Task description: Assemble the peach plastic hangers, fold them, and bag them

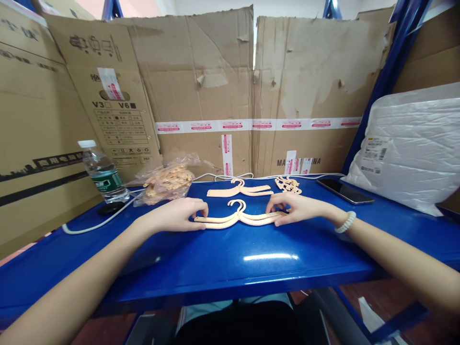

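A pale peach clothes hanger [238, 218] with double arms and hooks lies across the blue tabletop in front of me. My left hand [183, 214] has its fingers curled around the hanger's left end. At the opposite end, my right hand [293, 209] pinches the right arm between thumb and fingers. Just behind lies a second set of hanger pieces [224, 192] of the same colour, with its hooks pointing away from me. Behind my right hand sits a small pile of loose hooks [287, 185].
A clear plastic bag of peach parts [167, 179] lies at the left, beside a water bottle [104, 175] and a black round object [111, 208]. A phone [345, 190] and a white wrapped package [409, 148] are at the right. Cardboard [201, 86] stands behind; a white cable [89, 229] crosses the left.
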`<state>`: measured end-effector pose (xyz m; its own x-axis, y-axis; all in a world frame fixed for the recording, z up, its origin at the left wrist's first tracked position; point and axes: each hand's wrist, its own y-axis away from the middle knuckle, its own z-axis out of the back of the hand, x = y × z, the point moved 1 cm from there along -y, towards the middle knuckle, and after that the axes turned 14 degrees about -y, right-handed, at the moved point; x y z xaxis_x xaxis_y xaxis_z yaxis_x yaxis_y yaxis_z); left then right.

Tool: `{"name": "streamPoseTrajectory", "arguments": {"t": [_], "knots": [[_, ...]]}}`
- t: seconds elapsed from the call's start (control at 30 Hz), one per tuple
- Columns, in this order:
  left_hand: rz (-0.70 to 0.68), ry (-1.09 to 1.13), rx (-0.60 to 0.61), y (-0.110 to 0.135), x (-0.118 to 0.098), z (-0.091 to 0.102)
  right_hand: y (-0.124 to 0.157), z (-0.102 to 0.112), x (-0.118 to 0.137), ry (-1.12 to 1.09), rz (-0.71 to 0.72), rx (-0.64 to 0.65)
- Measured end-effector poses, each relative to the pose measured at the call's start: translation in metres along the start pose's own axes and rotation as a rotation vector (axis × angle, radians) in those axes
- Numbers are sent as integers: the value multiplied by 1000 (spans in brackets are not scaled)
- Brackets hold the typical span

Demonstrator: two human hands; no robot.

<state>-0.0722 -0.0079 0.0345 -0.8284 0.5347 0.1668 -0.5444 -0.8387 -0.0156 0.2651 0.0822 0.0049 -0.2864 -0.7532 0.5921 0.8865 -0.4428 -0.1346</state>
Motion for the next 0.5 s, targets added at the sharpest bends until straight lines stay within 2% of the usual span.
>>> {"name": "streamPoseTrajectory", "arguments": {"t": [0.13, 0.27, 0.5], "knots": [[42, 5, -3, -3, 5, -4, -1, -2, -5, -7, -25, 8], [6, 61, -38, -7, 2, -6, 0, 3, -10, -5, -24, 19], [-7, 112, -114, -13, -1, -14, 2, 12, -15, 2, -109, -17]]}}
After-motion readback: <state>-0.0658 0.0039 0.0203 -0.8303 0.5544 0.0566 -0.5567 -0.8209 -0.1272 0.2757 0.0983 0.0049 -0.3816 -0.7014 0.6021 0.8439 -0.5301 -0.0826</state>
